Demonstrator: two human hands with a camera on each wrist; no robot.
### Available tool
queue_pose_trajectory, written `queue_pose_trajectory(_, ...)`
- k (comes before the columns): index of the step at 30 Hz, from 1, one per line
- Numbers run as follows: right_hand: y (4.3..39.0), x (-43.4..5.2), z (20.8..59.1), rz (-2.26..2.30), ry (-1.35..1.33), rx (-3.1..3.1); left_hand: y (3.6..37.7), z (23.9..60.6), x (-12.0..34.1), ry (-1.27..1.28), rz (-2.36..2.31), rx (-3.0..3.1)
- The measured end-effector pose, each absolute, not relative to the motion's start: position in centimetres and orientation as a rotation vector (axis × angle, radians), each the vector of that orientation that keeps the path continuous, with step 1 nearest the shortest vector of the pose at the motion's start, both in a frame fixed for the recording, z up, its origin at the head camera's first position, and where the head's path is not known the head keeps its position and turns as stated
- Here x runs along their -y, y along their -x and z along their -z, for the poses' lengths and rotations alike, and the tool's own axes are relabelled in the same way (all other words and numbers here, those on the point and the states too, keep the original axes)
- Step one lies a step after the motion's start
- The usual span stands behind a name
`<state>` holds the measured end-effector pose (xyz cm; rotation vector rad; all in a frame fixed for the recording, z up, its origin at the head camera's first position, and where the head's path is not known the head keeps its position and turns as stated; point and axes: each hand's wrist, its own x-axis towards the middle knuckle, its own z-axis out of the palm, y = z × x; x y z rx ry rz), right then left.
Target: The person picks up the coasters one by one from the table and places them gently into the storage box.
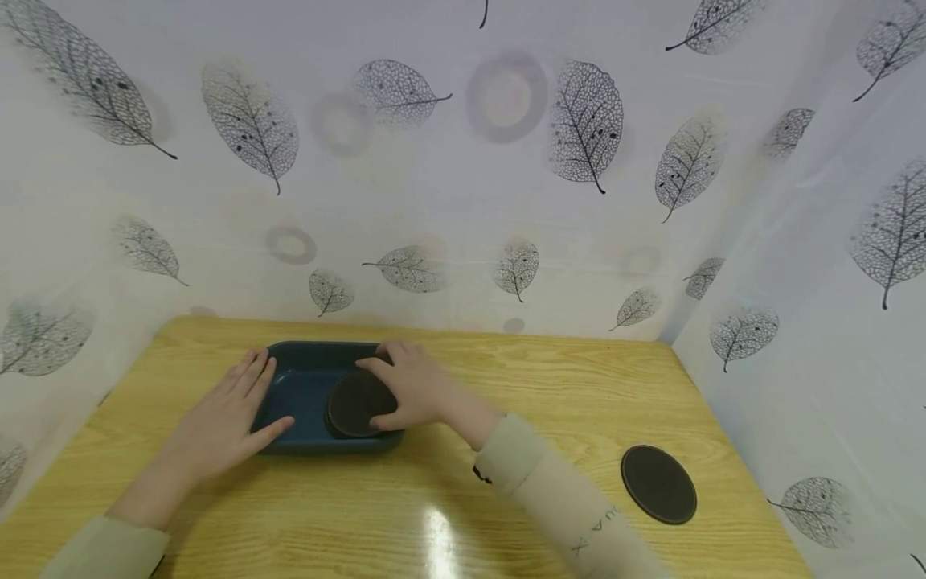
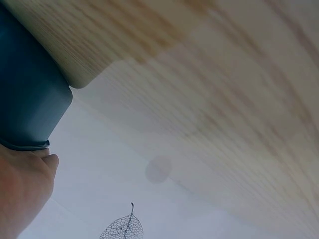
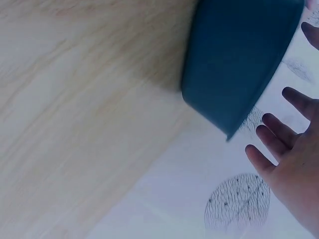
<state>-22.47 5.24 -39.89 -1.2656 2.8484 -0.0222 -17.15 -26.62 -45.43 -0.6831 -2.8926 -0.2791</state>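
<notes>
A dark blue rectangular tray (image 1: 300, 398) with raised walls sits on the wooden table. Inside its right half lie round black coasters (image 1: 354, 406), seemingly stacked. My left hand (image 1: 220, 426) rests at the tray's left end, fingers straight along the rim and thumb reaching over the front corner. In the left wrist view, part of the left hand (image 2: 25, 186) is at the rim of the tray (image 2: 30, 94). My right hand (image 1: 415, 390) is over the tray's right end, thumb and fingers spread about the coasters. The right wrist view shows the right hand's fingers (image 3: 274, 137) spread beside the tray (image 3: 239, 59).
Another round black coaster (image 1: 658, 484) lies flat on the table (image 1: 535, 386), toward the right edge. A pale leaf-print curtain (image 1: 448, 185) hangs behind the table and along its sides.
</notes>
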Motion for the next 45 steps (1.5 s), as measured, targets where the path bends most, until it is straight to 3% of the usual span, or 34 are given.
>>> queue_pose_trajectory(18,20.5,-13.6,38.5,0.202,1.189,-2.916,17.0,45.6,26.6,0.656,0.286,2.904)
queue_pose_trajectory(45,16.4,-27.2,40.0,0.212,0.899,-3.114,18.1,46.0,26.3,0.685,0.273,2.816)
